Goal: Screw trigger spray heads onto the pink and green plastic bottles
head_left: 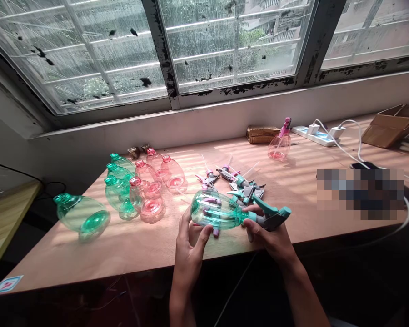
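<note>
A clear green spray bottle [218, 211] lies sideways in the air over the table's front edge. My left hand [192, 238] wraps round its base end. At its neck, my right hand [267, 234] grips the collar of the teal and grey spray head [271, 212], which sits on the bottle mouth. Whether the collar is fully screwed on I cannot tell. Just behind the bottle lies a pile of loose spray heads [243, 188], teal and pink, with thin white tubes; the bottle partly hides some of them.
Several green bottles [117, 193] and pink bottles [173, 175] without heads stand at the left, one green bottle [83, 215] apart. A pink spray bottle with its head [279, 145] stands behind, near a power strip [315, 135], cables and a cardboard box [390, 127].
</note>
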Demonstrator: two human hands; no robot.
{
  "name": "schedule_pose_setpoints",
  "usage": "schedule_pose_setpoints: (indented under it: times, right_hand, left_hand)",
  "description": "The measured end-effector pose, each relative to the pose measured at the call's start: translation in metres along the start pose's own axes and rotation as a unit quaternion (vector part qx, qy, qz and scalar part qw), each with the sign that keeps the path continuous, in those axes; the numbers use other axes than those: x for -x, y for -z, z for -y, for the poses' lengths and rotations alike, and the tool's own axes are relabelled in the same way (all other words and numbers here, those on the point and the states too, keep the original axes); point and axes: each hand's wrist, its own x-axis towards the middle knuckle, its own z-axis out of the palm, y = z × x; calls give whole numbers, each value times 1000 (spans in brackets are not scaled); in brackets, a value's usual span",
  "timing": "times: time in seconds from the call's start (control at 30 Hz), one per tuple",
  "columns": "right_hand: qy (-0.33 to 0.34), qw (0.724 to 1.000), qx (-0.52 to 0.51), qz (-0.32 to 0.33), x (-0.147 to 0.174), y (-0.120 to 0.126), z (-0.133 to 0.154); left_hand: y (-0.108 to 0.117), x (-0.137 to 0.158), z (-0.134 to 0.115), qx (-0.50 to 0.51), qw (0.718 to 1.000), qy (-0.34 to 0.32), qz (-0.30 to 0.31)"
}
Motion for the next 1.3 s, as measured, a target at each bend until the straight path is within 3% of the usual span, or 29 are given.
schedule_pose_setpoints:
  times: [0.27,0.57,0.83,1.13,1.3]
  right_hand:
    - [-5,1000,-11,-8,-3,4,-2]
    - [-7,1000,-22,-15,-3,3,2]
    - [-18,1000,26,-1,3,-1,2]
    - [-29,999,24,-29,0,-2,6]
    - [-13,999,17,-36,-2,-4,8]
  left_hand:
    - [2,0,4,13,1000,3,20]
    - [-2,0,7,-37,999,-7,0]
    - [2,0,6,-12,999,-13,-37]
    - [0,0,3,30,1000,2,0]
    - [-1,-2,8,3,1000,-3,-12]
